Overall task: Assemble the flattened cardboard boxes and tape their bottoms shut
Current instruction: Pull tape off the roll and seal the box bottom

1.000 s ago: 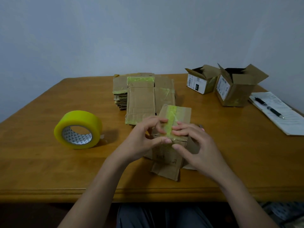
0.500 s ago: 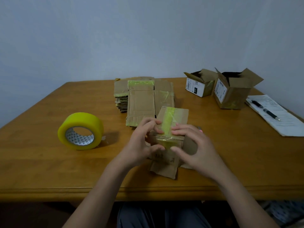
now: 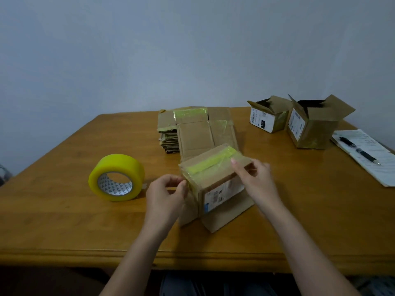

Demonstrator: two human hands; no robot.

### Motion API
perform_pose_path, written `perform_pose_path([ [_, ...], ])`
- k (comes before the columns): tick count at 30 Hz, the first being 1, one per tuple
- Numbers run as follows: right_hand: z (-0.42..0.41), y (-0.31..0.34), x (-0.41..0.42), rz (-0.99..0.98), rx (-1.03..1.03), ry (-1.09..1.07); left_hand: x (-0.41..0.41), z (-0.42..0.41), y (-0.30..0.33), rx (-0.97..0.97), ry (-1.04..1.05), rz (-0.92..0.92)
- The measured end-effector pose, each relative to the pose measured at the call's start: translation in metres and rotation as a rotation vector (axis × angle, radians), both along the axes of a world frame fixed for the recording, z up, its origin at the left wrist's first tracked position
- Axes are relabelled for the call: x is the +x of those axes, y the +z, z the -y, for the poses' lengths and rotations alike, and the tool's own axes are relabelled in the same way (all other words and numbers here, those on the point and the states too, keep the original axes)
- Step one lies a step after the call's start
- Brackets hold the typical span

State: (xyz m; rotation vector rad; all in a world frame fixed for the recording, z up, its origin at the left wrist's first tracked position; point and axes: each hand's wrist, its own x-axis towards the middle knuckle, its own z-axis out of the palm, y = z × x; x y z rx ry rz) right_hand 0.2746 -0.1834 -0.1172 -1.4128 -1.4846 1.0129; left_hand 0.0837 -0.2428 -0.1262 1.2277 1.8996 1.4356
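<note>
- A small brown cardboard box with a white printed label [image 3: 215,180] stands upside down near the centre of the frame on the orange-brown wooden table [image 3: 64,210], its loose flaps splayed against the wood below.
- A strip of yellowish clear tape [image 3: 210,164] runs along the seam on the box's upward-facing bottom and folds down over the left end.
- The left hand [image 3: 165,196] sits at the box's left end, fingers curled, the thumb and fingertips pinched at the tape edge there.
- The right hand [image 3: 255,181] lies against the box's right side; its fingers are extended and rest on the top right edge, pressing rather than gripping.
- A fat roll of yellow packing tape [image 3: 116,177] stands on its edge in the left middle of the frame, well apart from the left hand.
- A stack of flattened brown cardboard boxes [image 3: 192,129] lies just behind the held box, toward the upper centre, with yellowish tape remnants on several.
- Two assembled brown cardboard boxes with open top flaps [image 3: 299,122] stand side by side in the upper right.
- A white sheet of paper [image 3: 376,165] lies at the right edge, with a black pen [image 3: 359,150] on top of it.
</note>
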Motion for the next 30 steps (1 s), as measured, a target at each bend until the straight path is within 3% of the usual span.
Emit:
perform_pose_path([
  [4,0.018,-0.003,-0.011,-0.088,0.030,-0.039,0.006,0.008,0.008,0.115,-0.058,0.180],
  [7,0.026,-0.003,-0.016,-0.164,0.033,-0.076,0.013,0.013,0.016,0.156,-0.097,0.176],
  [14,0.030,-0.018,-0.010,-0.124,0.109,-0.151,0.013,0.012,0.000,0.141,-0.069,0.233],
  [23,0.028,-0.021,-0.003,-0.005,0.194,-0.117,0.003,0.013,-0.007,0.129,-0.054,0.272],
  [27,0.025,-0.015,-0.013,0.217,0.193,-0.134,0.010,0.011,0.002,0.111,-0.020,0.181],
  [30,0.021,-0.019,-0.014,0.208,0.245,-0.177,0.011,0.008,0.002,0.117,0.025,0.176],
])
